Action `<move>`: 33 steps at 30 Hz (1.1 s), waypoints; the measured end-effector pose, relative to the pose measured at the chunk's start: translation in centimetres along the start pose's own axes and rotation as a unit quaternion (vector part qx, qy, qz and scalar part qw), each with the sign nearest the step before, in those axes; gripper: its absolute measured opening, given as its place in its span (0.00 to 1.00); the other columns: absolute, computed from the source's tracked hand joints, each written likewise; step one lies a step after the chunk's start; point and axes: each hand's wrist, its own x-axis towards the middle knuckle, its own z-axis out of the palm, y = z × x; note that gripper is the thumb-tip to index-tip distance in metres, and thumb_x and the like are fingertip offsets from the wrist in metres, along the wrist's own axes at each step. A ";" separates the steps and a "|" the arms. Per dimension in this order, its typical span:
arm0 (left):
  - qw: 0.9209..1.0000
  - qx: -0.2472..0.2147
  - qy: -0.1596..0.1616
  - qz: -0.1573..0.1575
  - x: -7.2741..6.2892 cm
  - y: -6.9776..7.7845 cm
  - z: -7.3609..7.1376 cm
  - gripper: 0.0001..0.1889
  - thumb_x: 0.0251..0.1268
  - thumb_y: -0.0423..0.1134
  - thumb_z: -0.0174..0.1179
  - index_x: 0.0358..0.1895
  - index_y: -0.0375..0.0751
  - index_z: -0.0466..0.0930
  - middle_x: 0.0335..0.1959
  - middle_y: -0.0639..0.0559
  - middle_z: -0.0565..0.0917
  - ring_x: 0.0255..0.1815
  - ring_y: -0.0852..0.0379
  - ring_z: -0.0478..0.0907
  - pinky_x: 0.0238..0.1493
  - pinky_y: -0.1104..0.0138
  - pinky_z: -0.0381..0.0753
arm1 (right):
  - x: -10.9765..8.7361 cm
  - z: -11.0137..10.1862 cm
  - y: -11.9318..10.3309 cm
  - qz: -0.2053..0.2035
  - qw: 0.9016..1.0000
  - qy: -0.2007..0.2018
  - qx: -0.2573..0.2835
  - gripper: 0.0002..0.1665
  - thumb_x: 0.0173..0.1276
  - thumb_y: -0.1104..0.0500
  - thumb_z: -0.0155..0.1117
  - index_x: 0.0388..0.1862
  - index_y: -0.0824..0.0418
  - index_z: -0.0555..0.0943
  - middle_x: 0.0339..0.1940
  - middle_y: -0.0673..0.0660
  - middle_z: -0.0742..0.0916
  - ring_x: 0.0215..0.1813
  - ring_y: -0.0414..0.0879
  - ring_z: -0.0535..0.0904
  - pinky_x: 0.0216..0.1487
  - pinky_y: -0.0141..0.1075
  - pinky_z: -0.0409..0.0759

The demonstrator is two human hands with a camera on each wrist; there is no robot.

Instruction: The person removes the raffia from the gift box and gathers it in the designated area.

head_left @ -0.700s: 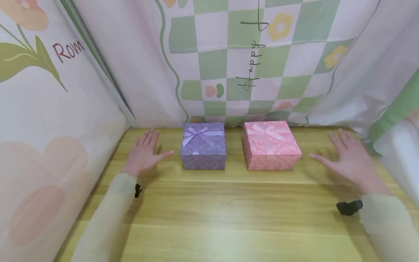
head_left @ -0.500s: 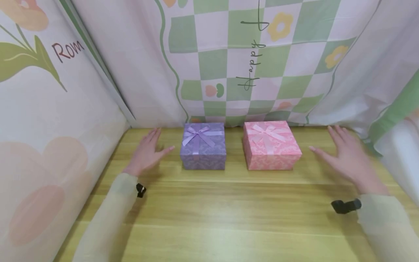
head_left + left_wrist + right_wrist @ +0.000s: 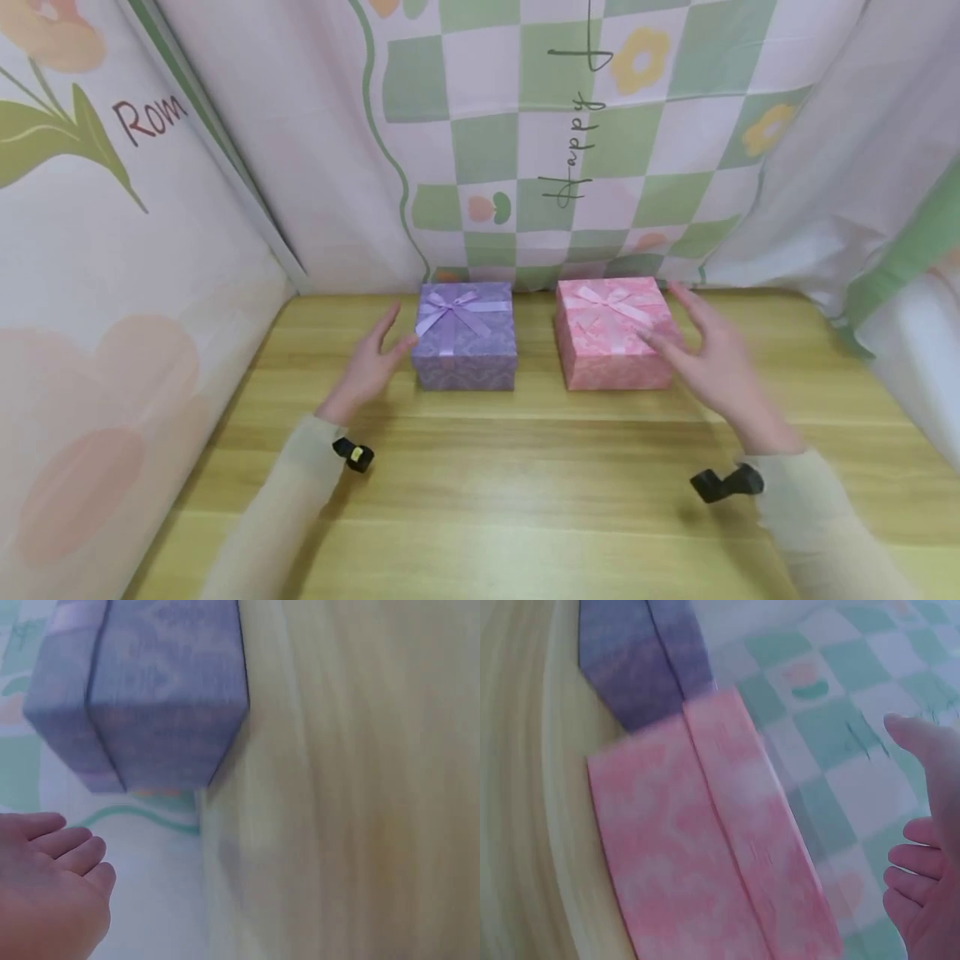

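Two lidded gift boxes with ribbon bows stand side by side near the back of the table. The purple gift box (image 3: 467, 371) is on the left, the pink gift box (image 3: 618, 372) on the right. My left hand (image 3: 366, 371) is at the purple box's left side, thumb near its edge; the left wrist view shows a gap between the fingers (image 3: 81, 855) and the box. In the head view my right hand (image 3: 716, 362) overlaps the pink box's right edge, thumb over the lid. In the right wrist view that hand appears apart from the box. Neither hand holds anything.
A wooden table (image 3: 495, 483) lies beneath the boxes. Behind them hangs a curtain (image 3: 480, 150) with a green checked print, close to their back sides. A printed cloth wall (image 3: 135, 267) borders the table on the left. Each wrist wears a black device (image 3: 727, 483).
Both hands have moved inward to the boxes, the left rightward to the purple one and the right leftward over the pink one's edge. The boxes stay in place.
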 end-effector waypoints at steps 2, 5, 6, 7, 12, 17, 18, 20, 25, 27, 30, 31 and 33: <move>1.000 -0.023 0.001 0.001 -0.1 -0.1 0.5 0.43 0.77 0.58 0.55 0.83 0.43 0.47 0.82 0.44 0.52 0.80 0.41 0.50 0.76 0.46 0.49 | -0.3 1.4 -1.3 -0.012 0.999 -0.002 0.035 0.48 0.70 0.51 0.72 0.83 0.50 0.59 0.80 0.64 0.64 0.75 0.71 0.60 0.69 0.68 0.58; 0.999 -0.052 -0.004 0.008 -0.2 0.2 1.3 0.44 0.75 0.53 0.60 0.83 0.39 0.48 0.81 0.42 0.53 0.79 0.42 0.52 0.76 0.51 0.53 | -0.9 3.6 -3.3 -0.033 0.996 -0.013 0.083 0.45 0.70 0.55 0.72 0.82 0.49 0.62 0.79 0.61 0.66 0.74 0.69 0.63 0.66 0.68 0.65; 0.998 -0.062 -0.007 0.011 -0.2 0.3 1.6 0.44 0.75 0.52 0.61 0.82 0.38 0.47 0.81 0.41 0.54 0.79 0.43 0.53 0.76 0.53 0.54 | -1.0 4.4 -3.9 -0.044 0.994 -0.018 0.101 0.45 0.70 0.56 0.72 0.81 0.51 0.63 0.79 0.60 0.66 0.73 0.68 0.65 0.66 0.66 0.66; 0.997 -0.072 -0.010 0.012 -0.2 0.5 1.8 0.45 0.73 0.50 0.63 0.82 0.37 0.47 0.81 0.41 0.54 0.79 0.44 0.53 0.76 0.55 0.55 | -1.2 5.3 -4.5 -0.053 0.992 -0.026 0.115 0.44 0.70 0.57 0.72 0.81 0.52 0.63 0.79 0.59 0.67 0.73 0.67 0.66 0.66 0.65 0.67; 0.996 -0.091 -0.016 0.011 -0.2 0.7 2.9 0.52 0.67 0.52 0.69 0.83 0.39 0.45 0.81 0.42 0.55 0.78 0.49 0.55 0.75 0.60 0.58 | -1.9 9.6 -6.9 -0.065 0.977 -0.087 0.183 0.45 0.72 0.54 0.70 0.82 0.55 0.61 0.80 0.54 0.65 0.76 0.58 0.63 0.73 0.56 0.62; 0.995 -0.097 0.001 0.003 -0.1 0.6 3.6 0.55 0.62 0.54 0.73 0.83 0.42 0.45 0.81 0.44 0.56 0.78 0.49 0.57 0.75 0.57 0.59 | -1.7 13.9 -7.6 -0.017 0.973 -0.121 0.196 0.53 0.71 0.43 0.69 0.84 0.56 0.53 0.82 0.57 0.58 0.77 0.61 0.61 0.73 0.53 0.61; 0.995 -0.097 0.005 0.001 -0.1 0.5 3.7 0.56 0.61 0.54 0.73 0.83 0.42 0.46 0.80 0.43 0.56 0.77 0.48 0.57 0.75 0.56 0.59 | -1.6 14.8 -7.6 -0.007 0.974 -0.124 0.192 0.56 0.70 0.41 0.70 0.85 0.56 0.51 0.83 0.58 0.57 0.77 0.61 0.60 0.73 0.52 0.61; 0.995 -0.096 0.012 -0.003 -0.1 0.5 3.7 0.56 0.60 0.53 0.75 0.83 0.43 0.46 0.80 0.42 0.58 0.76 0.46 0.59 0.74 0.54 0.59 | -1.1 16.3 -7.5 0.007 0.975 -0.124 0.183 0.61 0.68 0.37 0.70 0.85 0.56 0.46 0.83 0.60 0.55 0.78 0.60 0.59 0.73 0.50 0.62; 0.995 -0.096 0.017 -0.009 -0.1 0.6 3.9 0.58 0.57 0.49 0.77 0.83 0.42 0.46 0.78 0.39 0.62 0.74 0.44 0.64 0.73 0.52 0.63 | 0.0 18.7 -7.3 0.031 0.980 -0.096 0.173 0.66 0.66 0.34 0.70 0.85 0.56 0.40 0.83 0.63 0.54 0.79 0.56 0.56 0.73 0.47 0.62; 0.995 -0.102 0.016 -0.007 -0.1 0.7 3.9 0.57 0.57 0.47 0.78 0.83 0.42 0.46 0.77 0.39 0.62 0.73 0.43 0.65 0.72 0.52 0.64 | 0.4 19.0 -7.3 0.038 0.981 -0.082 0.172 0.66 0.66 0.34 0.70 0.85 0.57 0.41 0.83 0.62 0.54 0.78 0.57 0.58 0.73 0.47 0.63; 0.994 -0.105 0.014 -0.001 -0.1 0.8 3.8 0.57 0.57 0.45 0.78 0.83 0.42 0.46 0.77 0.38 0.63 0.72 0.42 0.66 0.71 0.52 0.65 | 0.8 19.3 -7.2 0.037 0.980 -0.068 0.183 0.64 0.67 0.37 0.70 0.85 0.57 0.42 0.82 0.62 0.56 0.78 0.57 0.59 0.74 0.47 0.62; 0.994 -0.105 0.016 0.001 -0.1 0.8 3.8 0.57 0.57 0.45 0.78 0.83 0.41 0.47 0.76 0.37 0.63 0.72 0.42 0.67 0.71 0.52 0.66 | 1.0 19.4 -7.2 0.034 0.980 -0.064 0.186 0.63 0.67 0.38 0.70 0.85 0.57 0.43 0.82 0.62 0.57 0.78 0.58 0.60 0.74 0.48 0.62; 0.994 -0.107 0.017 0.004 -0.1 0.8 3.8 0.57 0.57 0.45 0.78 0.83 0.41 0.47 0.76 0.37 0.64 0.71 0.42 0.68 0.70 0.53 0.67 | 1.1 19.4 -7.2 0.032 0.980 -0.059 0.189 0.62 0.68 0.38 0.70 0.85 0.58 0.44 0.82 0.62 0.58 0.77 0.57 0.61 0.74 0.47 0.62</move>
